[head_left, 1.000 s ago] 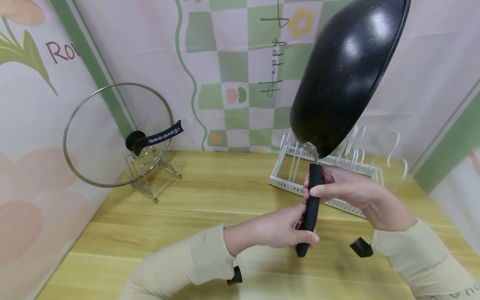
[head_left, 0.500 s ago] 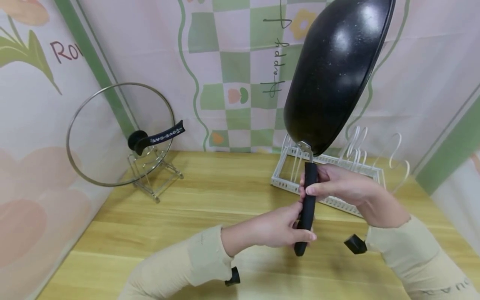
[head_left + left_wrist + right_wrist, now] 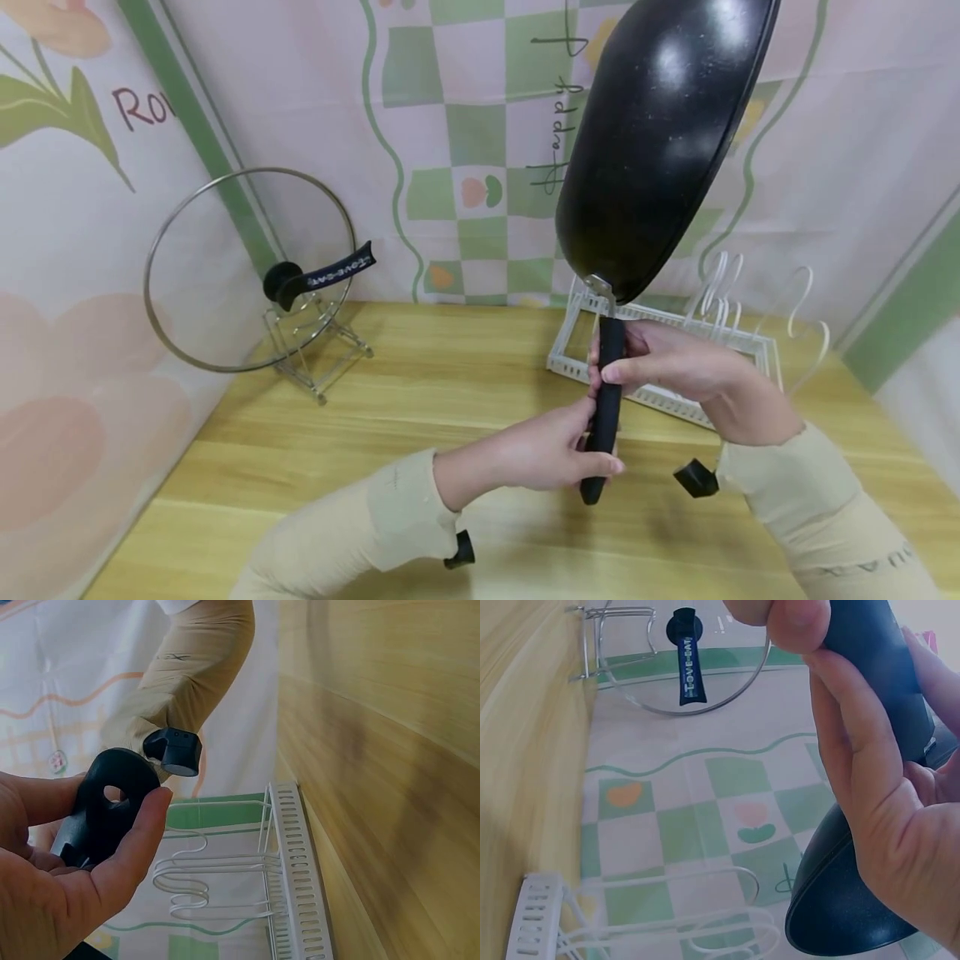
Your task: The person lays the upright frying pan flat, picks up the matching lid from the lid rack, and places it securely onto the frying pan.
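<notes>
Pan (image 3: 652,150) aloft, both hands clamped on its handle (image 3: 608,400).
Bowl lies up and away from the fingers; long axis steep, top leaning right. Right hand (image 3: 671,362) grips nearer the bowl, left hand (image 3: 543,446) nearer the handle's free end; white rack (image 3: 667,407) beyond the hands.

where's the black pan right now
In the head view, the black pan is held up right of centre, its handle gripped by the left hand and right hand, with the white rack showing behind and below.
</notes>
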`<state>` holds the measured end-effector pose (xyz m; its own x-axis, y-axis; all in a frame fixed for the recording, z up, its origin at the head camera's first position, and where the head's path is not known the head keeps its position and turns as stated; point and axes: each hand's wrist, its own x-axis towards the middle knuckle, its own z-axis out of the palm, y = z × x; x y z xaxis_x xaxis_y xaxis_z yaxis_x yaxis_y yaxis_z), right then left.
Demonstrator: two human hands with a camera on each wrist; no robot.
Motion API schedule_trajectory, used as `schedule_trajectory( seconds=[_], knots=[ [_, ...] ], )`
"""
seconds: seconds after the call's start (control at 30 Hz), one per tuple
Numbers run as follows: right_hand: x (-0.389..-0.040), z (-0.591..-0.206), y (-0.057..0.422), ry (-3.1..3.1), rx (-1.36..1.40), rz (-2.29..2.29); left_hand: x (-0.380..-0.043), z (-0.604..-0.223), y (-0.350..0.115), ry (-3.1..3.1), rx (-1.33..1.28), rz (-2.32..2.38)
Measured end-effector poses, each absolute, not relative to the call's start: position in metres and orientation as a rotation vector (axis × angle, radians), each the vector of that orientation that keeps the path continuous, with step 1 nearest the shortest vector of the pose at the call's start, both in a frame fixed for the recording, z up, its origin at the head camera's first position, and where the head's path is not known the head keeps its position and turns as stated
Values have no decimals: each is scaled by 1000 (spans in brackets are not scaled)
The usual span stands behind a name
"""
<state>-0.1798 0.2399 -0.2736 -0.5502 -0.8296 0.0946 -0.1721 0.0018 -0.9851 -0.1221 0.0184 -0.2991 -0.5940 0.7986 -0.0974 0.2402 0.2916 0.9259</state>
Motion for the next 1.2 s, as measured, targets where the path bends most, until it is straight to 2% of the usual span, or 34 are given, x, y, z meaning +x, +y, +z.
schedule_trajectory(
  seconds=[1.2],
  knots=[
    [-193,-276,219,1734,-999,-1571,-124,-302,1,1999,869,1383]
  ],
)
